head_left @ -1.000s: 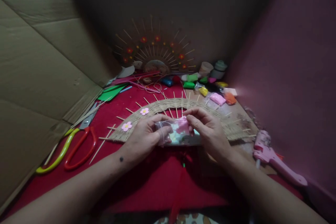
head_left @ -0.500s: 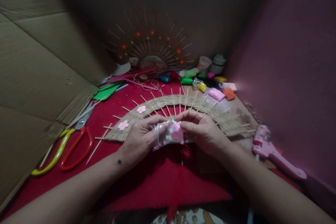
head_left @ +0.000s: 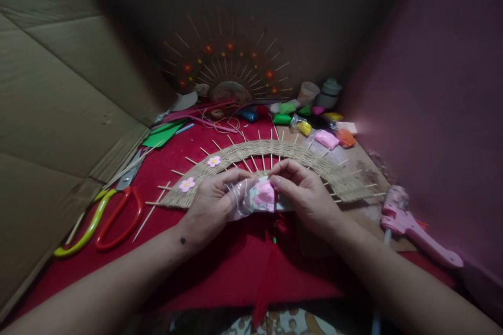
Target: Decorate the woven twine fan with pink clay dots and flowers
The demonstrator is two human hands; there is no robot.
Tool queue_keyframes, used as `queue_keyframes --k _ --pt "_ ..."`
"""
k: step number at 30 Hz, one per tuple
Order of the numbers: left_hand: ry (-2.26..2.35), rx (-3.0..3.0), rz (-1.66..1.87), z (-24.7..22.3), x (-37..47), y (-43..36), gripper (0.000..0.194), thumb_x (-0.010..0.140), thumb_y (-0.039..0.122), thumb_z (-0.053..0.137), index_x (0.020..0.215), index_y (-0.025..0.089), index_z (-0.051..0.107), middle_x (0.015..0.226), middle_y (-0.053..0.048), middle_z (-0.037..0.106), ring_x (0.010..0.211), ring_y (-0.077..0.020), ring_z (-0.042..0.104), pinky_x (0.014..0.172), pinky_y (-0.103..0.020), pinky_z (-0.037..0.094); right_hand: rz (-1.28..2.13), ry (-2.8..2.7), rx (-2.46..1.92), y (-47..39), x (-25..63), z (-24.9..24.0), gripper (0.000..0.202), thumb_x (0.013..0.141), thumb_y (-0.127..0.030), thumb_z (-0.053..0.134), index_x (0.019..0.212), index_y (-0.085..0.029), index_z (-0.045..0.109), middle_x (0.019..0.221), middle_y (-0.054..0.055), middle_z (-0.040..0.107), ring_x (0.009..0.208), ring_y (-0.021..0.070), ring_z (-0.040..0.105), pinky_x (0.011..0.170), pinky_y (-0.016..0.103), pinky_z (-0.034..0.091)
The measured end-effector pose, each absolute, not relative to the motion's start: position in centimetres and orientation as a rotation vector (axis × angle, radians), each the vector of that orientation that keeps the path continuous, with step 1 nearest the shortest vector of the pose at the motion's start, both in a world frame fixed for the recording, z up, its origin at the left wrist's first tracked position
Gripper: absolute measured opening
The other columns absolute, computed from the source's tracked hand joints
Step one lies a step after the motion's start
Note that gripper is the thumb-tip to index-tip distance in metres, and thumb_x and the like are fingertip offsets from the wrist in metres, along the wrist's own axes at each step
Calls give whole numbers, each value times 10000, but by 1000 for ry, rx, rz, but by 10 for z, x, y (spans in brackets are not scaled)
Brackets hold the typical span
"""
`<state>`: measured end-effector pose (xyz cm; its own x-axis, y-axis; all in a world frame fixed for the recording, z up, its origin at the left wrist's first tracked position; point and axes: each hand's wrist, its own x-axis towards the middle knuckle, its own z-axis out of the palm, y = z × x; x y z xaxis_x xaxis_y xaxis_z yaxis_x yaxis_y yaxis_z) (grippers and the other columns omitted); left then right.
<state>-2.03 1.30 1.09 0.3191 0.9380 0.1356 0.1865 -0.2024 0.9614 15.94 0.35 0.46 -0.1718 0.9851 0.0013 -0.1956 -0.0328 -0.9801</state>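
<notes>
Between my two hands is a small clear plastic bag (head_left: 244, 200) with something pink and pale green inside it. My left hand (head_left: 210, 196) pinches its left side, thumb and fingers pressed on the film. At its upper right corner, the thumb and fingertips of my right hand (head_left: 302, 188) close on the edge. Just behind and beneath the hands lies a woven twine fan (head_left: 255, 149) with thin sticks poking out of its curve. Two pink flowers with yellow centres sit on its left part, the lower flower (head_left: 187, 185) and the upper flower (head_left: 214, 161).
Large scissors (head_left: 120, 214) lie at left beside a cardboard wall (head_left: 58, 94). A pink glue gun (head_left: 412, 230) rests at right. Several coloured clay packets, including a pink packet (head_left: 326, 139), lie at the back right. A finished-looking fan (head_left: 231, 63) with red flowers leans behind.
The view has shifted slightly. The bag has turned a little in my fingers, its left part spreading out and more of the pale green showing. Both hands keep their grip.
</notes>
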Motion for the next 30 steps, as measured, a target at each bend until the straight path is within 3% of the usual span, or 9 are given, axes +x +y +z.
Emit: queue_keyframes --k 7,15,21,26,30 --pt "1043 1819 1038 3 -22 9 149 883 278 526 872 190 646 741 13 650 638 -106 582 580 -192 459 1796 -1252 -894 4 158 0 366 742 -241 695 1048 -193 501 643 -54 595 509 92 553 520 232 469" --pt "1081 1733 1102 5 -23 12 124 851 280 576 870 186 655 777 1 658 670 -121 595 580 -199 469 1738 -1377 -870 0 159 1 231 821 -270 623 988 -205 478 632 -75 556 415 46 454 393 160 350" --pt "1074 1634 1041 5 -20 14 155 826 332 604 850 181 628 746 3 642 639 -122 594 548 -206 467 1618 -1311 -939 -1 156 2 207 878 -360 553 1004 -209 487 668 -54 566 470 71 531 451 192 442" --pt "1119 1300 1058 10 -15 13 299 699 312 725 817 192 477 557 70 529 430 -85 498 386 -180 401 1542 -1199 -1039 0 157 3 159 891 -348 530 957 -213 477 587 -75 535 422 61 505 399 165 428" --pt "1106 1319 1252 10 -13 13 290 663 206 732 714 183 448 704 42 565 511 -59 506 441 -166 441 1546 -1144 -1008 2 155 2 171 879 -351 547 950 -211 478 594 -75 536 437 60 516 405 165 445"
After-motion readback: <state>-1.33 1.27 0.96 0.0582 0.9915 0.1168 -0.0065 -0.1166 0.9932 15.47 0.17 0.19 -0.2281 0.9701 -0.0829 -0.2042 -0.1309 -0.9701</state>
